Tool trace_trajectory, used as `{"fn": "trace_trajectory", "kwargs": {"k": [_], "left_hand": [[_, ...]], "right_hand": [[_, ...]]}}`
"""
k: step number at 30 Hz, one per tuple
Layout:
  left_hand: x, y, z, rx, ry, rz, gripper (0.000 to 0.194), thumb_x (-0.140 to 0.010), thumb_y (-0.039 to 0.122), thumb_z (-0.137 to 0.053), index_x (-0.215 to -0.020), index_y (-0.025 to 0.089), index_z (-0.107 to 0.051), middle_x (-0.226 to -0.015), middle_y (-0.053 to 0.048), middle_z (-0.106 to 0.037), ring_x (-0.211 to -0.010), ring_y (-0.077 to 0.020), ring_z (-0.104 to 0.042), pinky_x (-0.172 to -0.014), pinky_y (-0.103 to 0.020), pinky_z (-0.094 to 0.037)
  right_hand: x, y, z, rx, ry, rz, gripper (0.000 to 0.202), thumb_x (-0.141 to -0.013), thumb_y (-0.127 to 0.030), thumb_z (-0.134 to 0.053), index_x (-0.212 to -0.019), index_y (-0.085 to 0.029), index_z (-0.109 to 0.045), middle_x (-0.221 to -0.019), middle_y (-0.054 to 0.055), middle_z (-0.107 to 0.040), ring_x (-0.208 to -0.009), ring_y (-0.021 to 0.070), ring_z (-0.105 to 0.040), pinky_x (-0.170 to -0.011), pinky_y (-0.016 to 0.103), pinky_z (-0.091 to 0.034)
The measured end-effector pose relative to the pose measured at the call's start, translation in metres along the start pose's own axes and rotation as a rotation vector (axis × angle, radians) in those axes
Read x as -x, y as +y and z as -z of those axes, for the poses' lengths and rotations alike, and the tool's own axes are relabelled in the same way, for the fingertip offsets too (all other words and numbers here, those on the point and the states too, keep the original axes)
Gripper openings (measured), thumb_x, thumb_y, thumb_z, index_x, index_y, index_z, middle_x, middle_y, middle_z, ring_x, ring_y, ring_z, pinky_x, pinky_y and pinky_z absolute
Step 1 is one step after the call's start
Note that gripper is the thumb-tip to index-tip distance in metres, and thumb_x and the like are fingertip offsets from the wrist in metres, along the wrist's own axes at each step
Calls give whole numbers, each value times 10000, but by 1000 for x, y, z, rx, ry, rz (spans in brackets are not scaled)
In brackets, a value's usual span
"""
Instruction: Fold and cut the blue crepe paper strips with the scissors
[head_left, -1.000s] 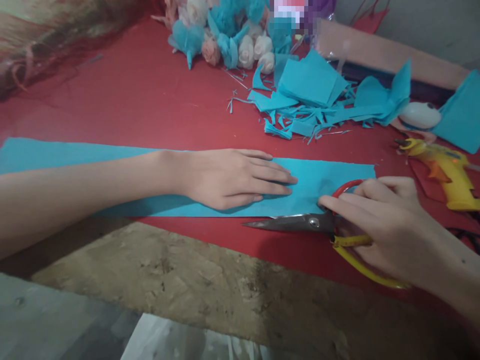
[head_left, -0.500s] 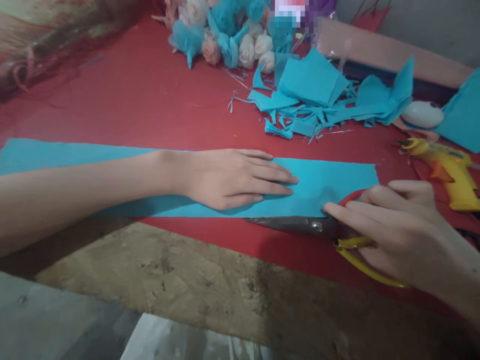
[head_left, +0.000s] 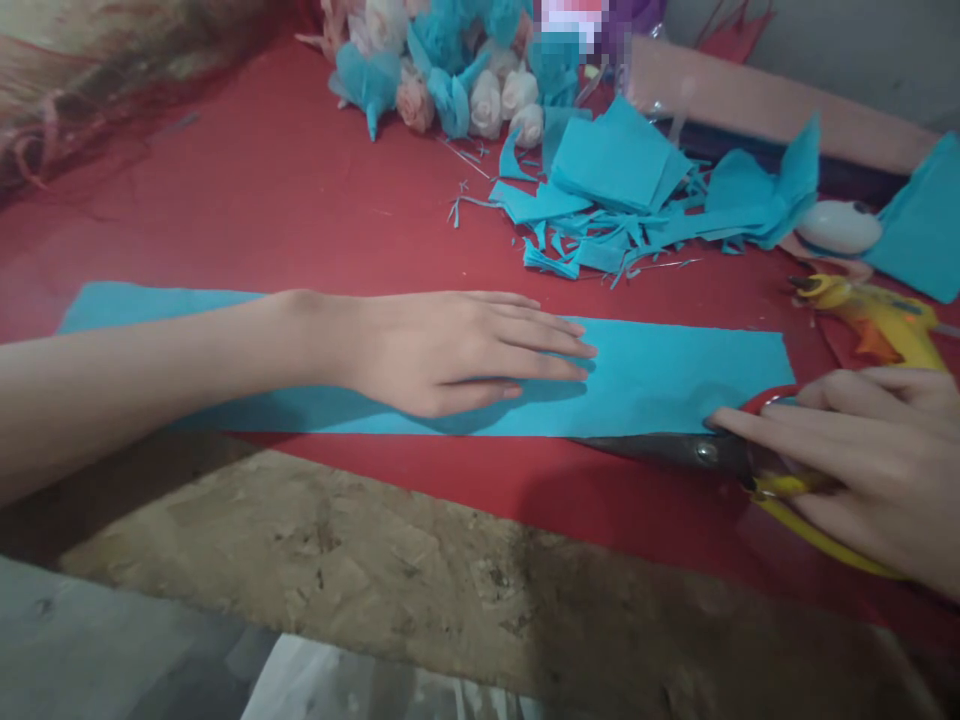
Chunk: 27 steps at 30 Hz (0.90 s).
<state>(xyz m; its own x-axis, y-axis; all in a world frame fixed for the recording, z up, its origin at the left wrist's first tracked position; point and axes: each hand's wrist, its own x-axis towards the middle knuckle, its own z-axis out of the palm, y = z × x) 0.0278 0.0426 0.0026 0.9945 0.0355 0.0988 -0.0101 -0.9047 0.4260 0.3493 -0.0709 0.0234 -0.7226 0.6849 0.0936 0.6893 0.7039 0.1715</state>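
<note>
A long strip of blue crepe paper (head_left: 675, 370) lies flat across the red table covering. My left hand (head_left: 457, 350) rests palm down on its middle, fingers stretched out toward the right. At the strip's right end, my right hand (head_left: 877, 450) is wrapped round the handles of a pair of scissors (head_left: 705, 452), which have one red and one yellow grip. Their dark blades point left along the paper's near edge, partly under it. Part of the handles is hidden by my fingers.
Blue paper squares (head_left: 615, 160) and scraps lie at the back, beside blue, white and peach paper flowers (head_left: 487, 100). A yellow glue gun (head_left: 877, 310) sits at the right, near a white rounded object (head_left: 838, 227). The red covering (head_left: 300, 210) ends at a bare board edge (head_left: 360, 540).
The scissors and my right hand have moved right. The paper strip has shifted right too, its left end now farther in. My left hand stays nearly in place on it.
</note>
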Motion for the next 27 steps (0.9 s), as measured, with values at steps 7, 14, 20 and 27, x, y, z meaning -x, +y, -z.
{"fn": "trace_trajectory", "kwargs": {"k": [7,14,20,27], "left_hand": [[0,-8,-11,-53,8,-34,449,-945,222,-303,-1346,87,-453,-1461,-78,-390,-1385,-184,-298,-1164,-323,-174],[1,-9,-13,-67,14,-32,454,-952,233,-289,-1358,100,-441,-1459,-79,-394,-1384,-177,-299,-1165,-318,-174],[2,-9,-13,-67,22,-37,448,-941,234,-308,-1346,112,-455,-1452,-95,-401,-1385,-181,-300,-1165,-330,-187],[2,-8,-12,-24,37,-24,447,-919,211,-357,-1350,147,-454,-1440,-100,-420,-1371,-209,-330,-1156,-360,-214]], "right_hand": [[12,-5,0,160,-100,-25,413,-694,-113,-438,-1097,-184,-494,-787,74,-621,-718,253,-472,-650,404,-309],[10,-16,2,234,-129,-40,415,-653,-118,-422,-1060,-131,-503,-816,111,-575,-706,268,-450,-583,364,-242],[-2,-20,-1,213,-117,-76,360,-673,-134,-428,-1018,-154,-530,-786,91,-583,-702,265,-456,-611,375,-260],[-22,-26,-5,144,-49,-58,365,-641,-93,-448,-988,-136,-552,-767,89,-596,-689,252,-408,-633,385,-245]]}}
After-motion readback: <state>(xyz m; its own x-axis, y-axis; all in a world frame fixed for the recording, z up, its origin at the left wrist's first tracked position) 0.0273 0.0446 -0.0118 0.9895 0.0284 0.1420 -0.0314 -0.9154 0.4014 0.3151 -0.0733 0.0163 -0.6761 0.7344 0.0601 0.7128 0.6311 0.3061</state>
